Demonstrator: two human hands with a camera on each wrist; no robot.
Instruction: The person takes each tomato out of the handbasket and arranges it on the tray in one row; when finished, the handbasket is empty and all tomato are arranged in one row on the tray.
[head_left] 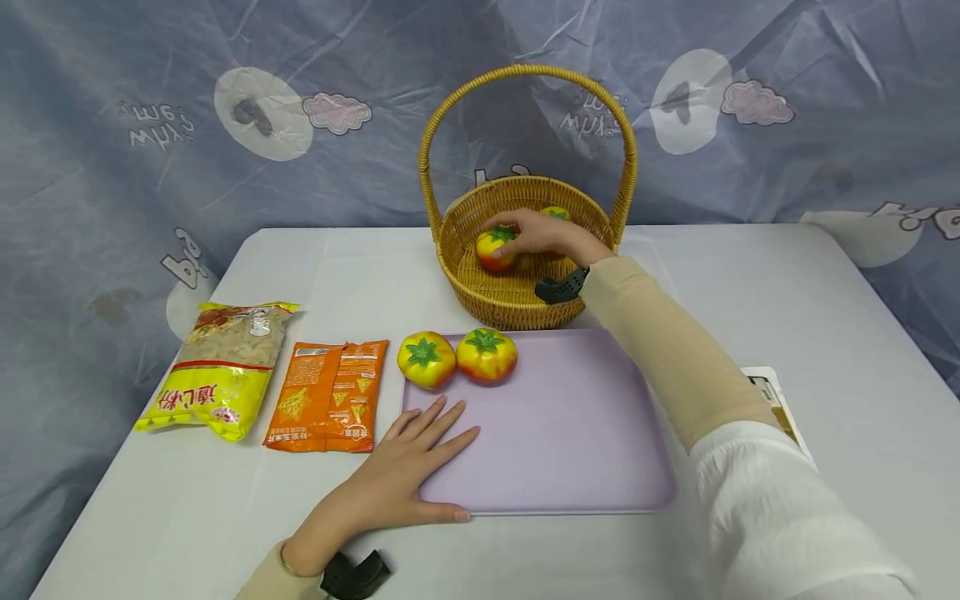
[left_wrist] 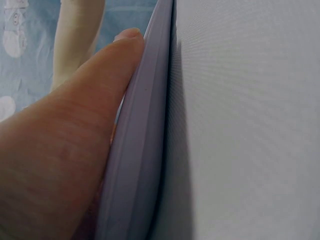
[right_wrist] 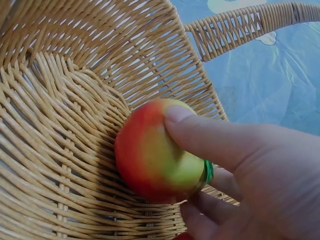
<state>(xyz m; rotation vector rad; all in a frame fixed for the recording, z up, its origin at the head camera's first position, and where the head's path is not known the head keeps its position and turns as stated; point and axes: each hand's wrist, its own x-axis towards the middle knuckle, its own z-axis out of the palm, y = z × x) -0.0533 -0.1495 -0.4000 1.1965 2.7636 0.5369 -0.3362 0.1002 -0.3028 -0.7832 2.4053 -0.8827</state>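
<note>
So the red-and-yellow fruit (right_wrist: pixel 150 155) is inside the wicker basket (head_left: pixel 517 317), and I've got it gripped in my right hand (head_left: pixel 528 232), thumb on one side, fingers curled round the other. Those fingertips are hard to make out behind it in the right wrist view, and its green leafy top only peeks out as a sliver there. Can't tell whether it's touching the weave or just off it. A second fruit (head_left: pixel 557 213) sits just past that hand, partly covered by it.

My left hand (head_left: pixel 405 475) is well apart from the held fruit, nearer to me and off to the left, fingers spread flat on the near-left corner of the lilac tray (head_left: pixel 570 433), so that corner's covered. The left wrist view only gets the thumb by the tray edge, other fingers are out of shot. Two more fruits, a yellower one (head_left: pixel 427 360) and a redder one (head_left: pixel 487 356), hide the tray's far-left corner. Left of those there's an orange snack bag (head_left: pixel 327 398), then a yellow bag (head_left: pixel 217 367). Over on the right my sleeve (head_left: pixel 675 358) hides part of a white-edged flat thing (head_left: pixel 776 398), no idea what it is
</note>
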